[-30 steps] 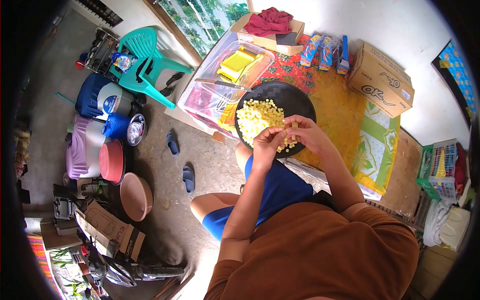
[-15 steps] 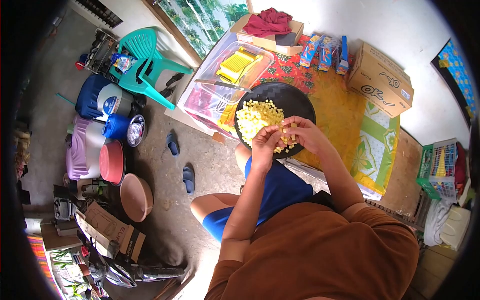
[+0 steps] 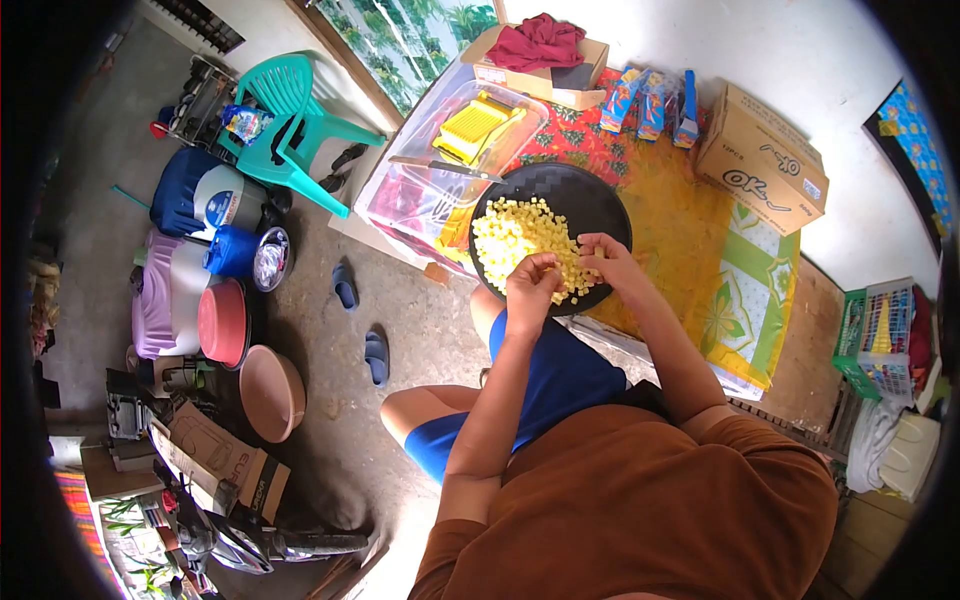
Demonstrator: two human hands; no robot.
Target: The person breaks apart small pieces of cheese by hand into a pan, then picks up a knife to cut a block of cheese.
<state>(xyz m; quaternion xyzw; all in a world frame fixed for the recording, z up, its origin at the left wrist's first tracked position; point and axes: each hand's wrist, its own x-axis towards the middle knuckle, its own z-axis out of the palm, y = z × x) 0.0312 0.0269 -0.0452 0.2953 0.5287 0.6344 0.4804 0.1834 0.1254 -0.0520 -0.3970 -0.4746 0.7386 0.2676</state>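
Note:
A round black tray [image 3: 590,195] lies at the table's edge, with a heap of small pale yellow cubes [image 3: 520,232] on its left and lower part. My left hand [image 3: 533,283] is over the lower edge of the heap, its fingers pinched together; what they hold, if anything, is too small to make out. To the right of it, my right hand [image 3: 608,264] is above the cubes with its fingers bent towards them, and its fingertips are partly lost against the pieces. A knife [image 3: 445,170] rests across a clear plastic container [image 3: 520,125], beside a yellow slicer [image 3: 480,130].
A cardboard box [image 3: 765,165] and blue packets [image 3: 650,105] stand at the back of the table [image 3: 680,240]. Behind the container is an open box [image 3: 575,97] with a dark red cloth. A green chair [image 3: 300,130], basins [image 3: 272,395] and slippers [image 3: 376,358] are on the floor at left.
My hands have moved apart; the right has shifted slightly right. The yellow pieces seen between the fingers before no longer show there.

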